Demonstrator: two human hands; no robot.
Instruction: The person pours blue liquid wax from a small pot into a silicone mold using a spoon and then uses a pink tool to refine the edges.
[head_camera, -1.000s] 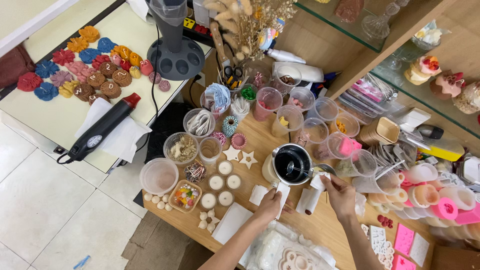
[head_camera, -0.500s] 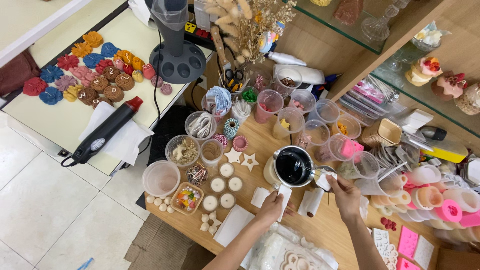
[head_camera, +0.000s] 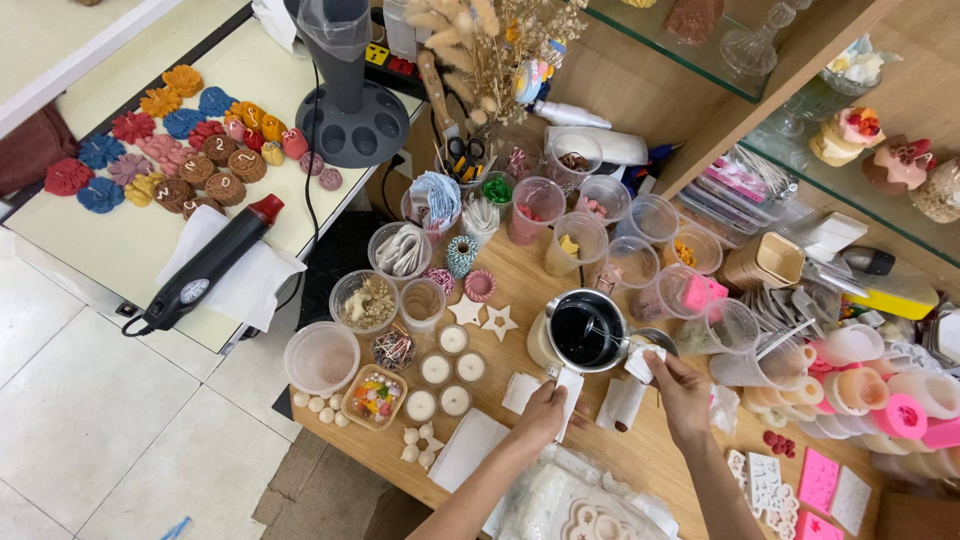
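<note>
- Small white candles in round cups stand already filled at the left of the wooden tabletop.
- Left hand is closed around the white-wrapped handle of the round metal melting pot, whose handle points toward the person.
- Pot, upright mid-tabletop, holds dark liquid, apparently not yet poured.
- Right hand pinches a white tissue-wrapped stirrer whose thin shaft lies across the pot's rim.

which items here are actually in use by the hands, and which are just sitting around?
In use:
left hand on the pot handle
metal pot
right hand holding a stirrer with white paper

Lying about:
heat gun
small filled cups
wooden stars
pink moulds
scissors
</note>
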